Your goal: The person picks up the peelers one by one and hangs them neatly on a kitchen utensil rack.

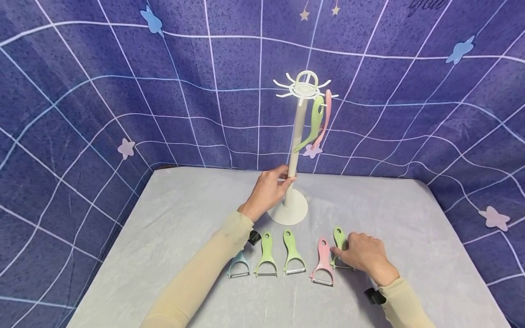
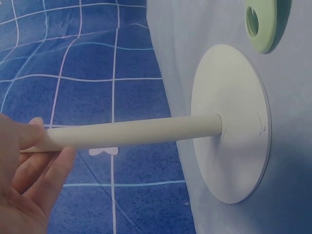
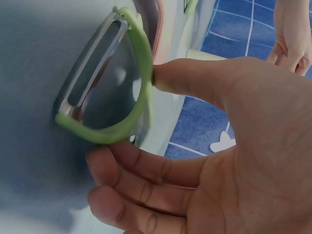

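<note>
- Behind the hook stand [image 1: 292,165], curtain [image 1: 234,59] lettering [image 1: 428,4] reads "you".
- Left hand [image 1: 267,190] grips the stand.
- Right hand [image 1: 367,253], front-right of it, pinches a green Y-peeler [image 1: 339,240] lengthwise, handle curtainward.

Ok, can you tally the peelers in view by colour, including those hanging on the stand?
Green peelers: 4 (one hanging on the stand, one at the right hand)
Pink peelers: 2 (one hanging on the stand)
Blue peeler: 1 (partly hidden by the left sleeve)
Total: 7
</note>
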Available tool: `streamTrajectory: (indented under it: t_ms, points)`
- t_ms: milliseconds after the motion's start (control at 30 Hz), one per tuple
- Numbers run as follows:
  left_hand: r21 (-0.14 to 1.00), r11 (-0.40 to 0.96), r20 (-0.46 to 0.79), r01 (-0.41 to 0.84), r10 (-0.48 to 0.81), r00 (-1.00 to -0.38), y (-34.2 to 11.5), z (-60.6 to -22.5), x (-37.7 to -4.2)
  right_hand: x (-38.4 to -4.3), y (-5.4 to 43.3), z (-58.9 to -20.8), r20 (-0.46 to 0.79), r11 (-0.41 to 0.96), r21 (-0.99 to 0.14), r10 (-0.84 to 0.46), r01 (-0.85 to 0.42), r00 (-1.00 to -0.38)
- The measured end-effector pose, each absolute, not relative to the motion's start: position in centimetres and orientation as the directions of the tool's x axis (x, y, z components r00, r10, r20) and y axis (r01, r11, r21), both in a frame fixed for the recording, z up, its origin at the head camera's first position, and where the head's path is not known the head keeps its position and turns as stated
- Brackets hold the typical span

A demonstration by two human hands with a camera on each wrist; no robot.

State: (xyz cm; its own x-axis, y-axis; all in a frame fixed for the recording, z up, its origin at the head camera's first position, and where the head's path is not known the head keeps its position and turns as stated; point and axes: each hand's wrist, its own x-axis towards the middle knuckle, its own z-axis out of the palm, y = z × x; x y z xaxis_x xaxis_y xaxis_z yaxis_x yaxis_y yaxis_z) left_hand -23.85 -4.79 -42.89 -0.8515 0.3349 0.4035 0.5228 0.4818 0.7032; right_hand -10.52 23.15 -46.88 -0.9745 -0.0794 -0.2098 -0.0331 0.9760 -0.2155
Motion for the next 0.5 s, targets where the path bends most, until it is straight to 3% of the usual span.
streamTrajectory:
  t_ms: [500]
  points:
    - [0.705, 0.484, 0.397, 0.518, 0.336, -0.854, -4.77, -42.51, -23.81, -10.66, 23.36, -46.34, -0.189, 0.975, -0.219, -0.082, -0.039, -0.979]
